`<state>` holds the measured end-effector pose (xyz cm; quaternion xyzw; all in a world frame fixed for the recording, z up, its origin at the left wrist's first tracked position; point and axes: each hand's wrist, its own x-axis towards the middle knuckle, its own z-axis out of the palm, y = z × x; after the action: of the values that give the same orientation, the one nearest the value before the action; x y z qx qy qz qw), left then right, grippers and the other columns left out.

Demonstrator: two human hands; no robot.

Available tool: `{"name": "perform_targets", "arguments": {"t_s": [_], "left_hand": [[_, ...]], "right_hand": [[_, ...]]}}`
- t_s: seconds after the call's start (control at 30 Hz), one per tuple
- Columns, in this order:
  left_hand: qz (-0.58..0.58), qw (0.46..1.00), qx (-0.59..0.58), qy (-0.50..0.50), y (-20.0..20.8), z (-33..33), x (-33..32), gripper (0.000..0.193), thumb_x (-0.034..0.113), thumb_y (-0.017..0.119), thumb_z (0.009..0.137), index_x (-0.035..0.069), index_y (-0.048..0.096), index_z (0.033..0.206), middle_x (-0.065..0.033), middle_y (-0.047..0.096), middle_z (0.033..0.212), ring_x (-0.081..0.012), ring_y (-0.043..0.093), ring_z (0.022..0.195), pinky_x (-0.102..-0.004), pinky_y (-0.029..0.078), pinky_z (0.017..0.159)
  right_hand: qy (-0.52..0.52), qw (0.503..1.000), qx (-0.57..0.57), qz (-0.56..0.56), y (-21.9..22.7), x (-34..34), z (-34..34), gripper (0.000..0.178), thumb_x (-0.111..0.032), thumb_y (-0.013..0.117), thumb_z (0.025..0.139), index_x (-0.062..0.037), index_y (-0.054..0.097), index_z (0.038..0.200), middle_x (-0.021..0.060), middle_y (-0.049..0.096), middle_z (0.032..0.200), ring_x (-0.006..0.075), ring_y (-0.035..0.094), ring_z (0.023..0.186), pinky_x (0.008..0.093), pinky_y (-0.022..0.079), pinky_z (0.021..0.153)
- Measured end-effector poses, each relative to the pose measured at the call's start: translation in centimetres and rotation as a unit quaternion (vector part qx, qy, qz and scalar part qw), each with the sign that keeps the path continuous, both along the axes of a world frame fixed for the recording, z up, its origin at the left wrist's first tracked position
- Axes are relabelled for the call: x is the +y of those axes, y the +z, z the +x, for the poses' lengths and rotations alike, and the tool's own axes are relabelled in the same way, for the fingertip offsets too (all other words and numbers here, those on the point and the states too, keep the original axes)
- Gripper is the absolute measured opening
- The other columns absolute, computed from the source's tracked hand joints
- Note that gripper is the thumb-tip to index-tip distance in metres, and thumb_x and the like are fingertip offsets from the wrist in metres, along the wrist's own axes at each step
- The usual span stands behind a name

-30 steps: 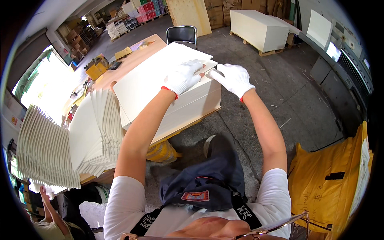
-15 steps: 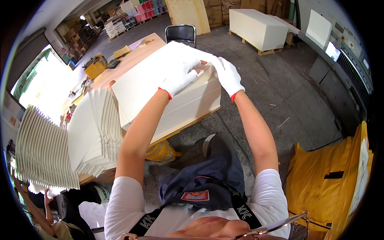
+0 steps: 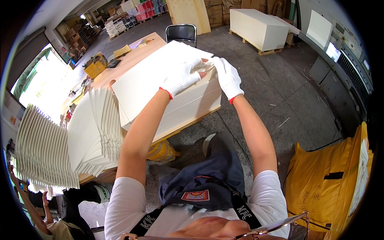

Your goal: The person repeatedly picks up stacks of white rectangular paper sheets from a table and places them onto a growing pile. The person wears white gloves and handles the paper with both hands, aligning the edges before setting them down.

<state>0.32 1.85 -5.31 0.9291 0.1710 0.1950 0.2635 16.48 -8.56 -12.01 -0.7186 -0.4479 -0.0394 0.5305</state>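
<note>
nearest my view, a yellow wrapped bundle [image 3: 326,180] stands at right, fanned white sheets [image 3: 46,148] at left. further out, i have the left hand [image 3: 182,78] on top of the white stack [image 3: 154,68], thumb and fingers parted near its right edge; the right hand [image 3: 228,78] is at the corner, fingers bent close together, but i can't tell if they pinch a sheet. the stack sits on the desk [image 3: 136,54]. beyond is a black chair [image 3: 181,33], then a pale pile [image 3: 252,30].

Co-worker [image 3: 78,202]; partly out of frame
</note>
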Motion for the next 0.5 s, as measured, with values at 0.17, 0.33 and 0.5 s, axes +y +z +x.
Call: {"name": "perform_targets", "arguments": {"t_s": [0.17, 0.33, 0.5], "left_hand": [[0.038, 0.999, 0.038, 0.006, -0.4, -0.1, 0.7, 0.041, 0.034, 0.064, 0.095, 0.024, 0.063, 0.135, -0.0143, 0.073, 0.113, -0.0307, 0.069, 0.104, -0.0388, 0.051, 0.094], [0.023, 0.995, 0.083, 0.044, 0.4, 0.2, -1.0, 0.032, 0.026, 0.068, 0.093, 0.02, 0.067, 0.125, -0.0111, 0.073, 0.101, -0.0198, 0.069, 0.089, -0.035, 0.053, 0.085], [0.025, 0.997, 0.059, 0.04, -0.3, 0.2, -0.2, 0.035, 0.027, 0.069, 0.093, 0.021, 0.067, 0.128, -0.01, 0.073, 0.1, -0.0193, 0.069, 0.089, -0.0338, 0.053, 0.085]], "right_hand": [[-0.008, 0.999, -0.021, -0.027, 0.1, 0.2, -0.1, 0.051, -0.054, 0.035, 0.105, -0.0102, 0.06, 0.104, 0.0226, 0.068, 0.096, 0.0463, 0.064, 0.094, 0.0544, 0.047, 0.078], [-0.014, 0.999, -0.046, 0.001, -0.9, 0.4, 0.4, 0.049, -0.053, 0.036, 0.105, -0.011, 0.06, 0.106, 0.0224, 0.067, 0.097, 0.0463, 0.063, 0.094, 0.055, 0.047, 0.078], [-0.008, 1.0, -0.028, -0.004, -0.4, 0.2, -0.1, 0.049, -0.053, 0.035, 0.105, -0.0113, 0.059, 0.107, 0.0224, 0.067, 0.097, 0.0463, 0.063, 0.094, 0.055, 0.047, 0.078]]}}
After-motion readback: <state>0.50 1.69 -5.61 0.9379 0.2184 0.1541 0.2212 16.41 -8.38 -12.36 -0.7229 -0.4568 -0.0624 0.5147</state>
